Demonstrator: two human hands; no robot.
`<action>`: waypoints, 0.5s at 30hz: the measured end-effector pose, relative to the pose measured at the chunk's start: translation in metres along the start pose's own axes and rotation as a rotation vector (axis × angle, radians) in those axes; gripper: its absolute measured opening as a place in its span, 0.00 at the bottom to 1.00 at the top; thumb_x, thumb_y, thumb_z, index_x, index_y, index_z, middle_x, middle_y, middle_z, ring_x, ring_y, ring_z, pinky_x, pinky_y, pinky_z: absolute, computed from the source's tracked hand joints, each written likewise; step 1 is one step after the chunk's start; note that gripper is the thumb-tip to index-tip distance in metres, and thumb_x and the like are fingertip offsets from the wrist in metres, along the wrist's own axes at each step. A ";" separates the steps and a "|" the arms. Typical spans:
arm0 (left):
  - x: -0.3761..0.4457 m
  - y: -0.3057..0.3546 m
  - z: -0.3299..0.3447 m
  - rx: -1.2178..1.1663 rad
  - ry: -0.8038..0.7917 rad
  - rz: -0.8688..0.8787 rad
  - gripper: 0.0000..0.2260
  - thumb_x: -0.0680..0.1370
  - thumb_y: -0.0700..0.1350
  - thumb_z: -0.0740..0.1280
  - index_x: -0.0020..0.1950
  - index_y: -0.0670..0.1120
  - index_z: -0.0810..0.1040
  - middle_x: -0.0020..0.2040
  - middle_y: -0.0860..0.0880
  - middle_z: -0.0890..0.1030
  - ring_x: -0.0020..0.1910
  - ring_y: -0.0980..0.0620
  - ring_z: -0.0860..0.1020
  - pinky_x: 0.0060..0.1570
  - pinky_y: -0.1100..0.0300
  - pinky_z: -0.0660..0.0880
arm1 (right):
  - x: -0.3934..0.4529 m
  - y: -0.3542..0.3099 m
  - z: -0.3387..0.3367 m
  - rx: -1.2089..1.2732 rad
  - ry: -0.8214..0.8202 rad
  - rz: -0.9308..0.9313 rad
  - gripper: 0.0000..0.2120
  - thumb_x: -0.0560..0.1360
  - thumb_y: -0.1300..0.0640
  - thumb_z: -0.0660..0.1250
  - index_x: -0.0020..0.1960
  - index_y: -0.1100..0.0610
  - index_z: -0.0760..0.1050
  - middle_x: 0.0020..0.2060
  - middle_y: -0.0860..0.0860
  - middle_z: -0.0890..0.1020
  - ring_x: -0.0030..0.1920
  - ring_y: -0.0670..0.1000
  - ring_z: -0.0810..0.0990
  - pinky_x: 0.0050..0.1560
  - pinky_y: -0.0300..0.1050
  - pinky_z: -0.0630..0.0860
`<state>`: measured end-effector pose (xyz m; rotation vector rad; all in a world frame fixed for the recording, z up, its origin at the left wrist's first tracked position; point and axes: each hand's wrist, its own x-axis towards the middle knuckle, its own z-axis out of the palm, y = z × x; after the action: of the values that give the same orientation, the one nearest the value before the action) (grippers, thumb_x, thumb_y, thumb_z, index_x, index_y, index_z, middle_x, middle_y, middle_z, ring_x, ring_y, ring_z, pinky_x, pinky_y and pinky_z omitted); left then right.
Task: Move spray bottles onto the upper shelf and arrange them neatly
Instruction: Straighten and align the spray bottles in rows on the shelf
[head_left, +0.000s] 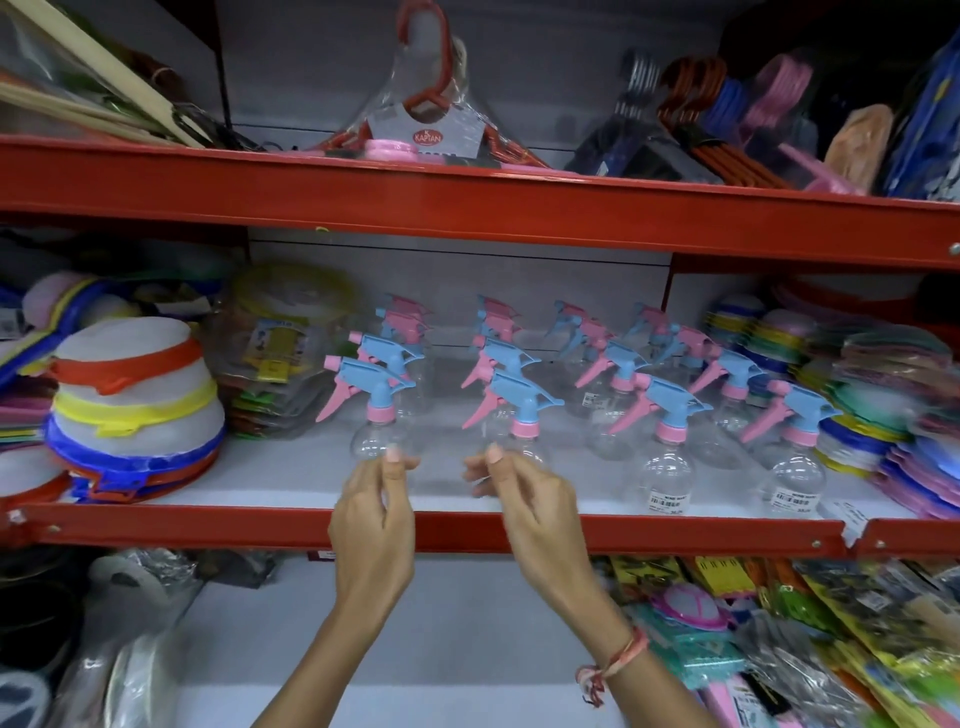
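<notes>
Several clear spray bottles with blue-and-pink trigger heads stand in rows running front to back on the white middle shelf (291, 483), behind its red front edge. My left hand (375, 512) reaches over that edge, its thumb and fingers pinched on the lower body of the front-left spray bottle (375, 415). In the same way my right hand (522, 499) pinches the lower body of the neighbouring front spray bottle (522, 410). Both bottles stand upright on the shelf. Further right are two more front bottles (667, 457), (795, 462) with price labels.
Stacked white sieves with coloured rims (130, 395) fill the shelf's left side, and coloured plastic lids (893, 415) fill the right. The red shelf above (467, 197) holds packed hangers (421, 130). Below lies a white shelf (441, 649) with packaged goods on both sides.
</notes>
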<state>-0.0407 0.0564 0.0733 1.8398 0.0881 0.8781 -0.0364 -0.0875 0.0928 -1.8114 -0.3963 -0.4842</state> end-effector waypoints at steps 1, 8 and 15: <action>0.005 -0.005 -0.009 0.018 0.025 -0.003 0.25 0.79 0.62 0.48 0.50 0.49 0.80 0.47 0.52 0.80 0.50 0.51 0.77 0.51 0.55 0.69 | 0.001 -0.003 0.012 -0.026 -0.089 0.012 0.17 0.79 0.45 0.57 0.52 0.52 0.81 0.46 0.47 0.86 0.46 0.44 0.83 0.51 0.42 0.78; 0.031 -0.030 -0.040 0.171 -0.201 -0.143 0.29 0.79 0.63 0.44 0.73 0.50 0.67 0.73 0.48 0.70 0.73 0.48 0.65 0.75 0.44 0.53 | 0.022 -0.005 0.061 -0.168 -0.271 0.188 0.27 0.80 0.40 0.53 0.74 0.54 0.64 0.72 0.50 0.71 0.69 0.47 0.71 0.62 0.33 0.61; 0.030 -0.026 -0.050 0.163 -0.387 -0.168 0.33 0.74 0.65 0.39 0.76 0.56 0.58 0.74 0.52 0.68 0.77 0.53 0.58 0.76 0.48 0.38 | 0.015 -0.005 0.070 -0.192 -0.265 0.192 0.27 0.80 0.39 0.53 0.75 0.48 0.61 0.69 0.49 0.75 0.68 0.46 0.73 0.55 0.30 0.62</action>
<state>-0.0402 0.1201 0.0770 2.0890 0.0711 0.3979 -0.0177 -0.0188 0.0866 -2.0844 -0.3604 -0.1520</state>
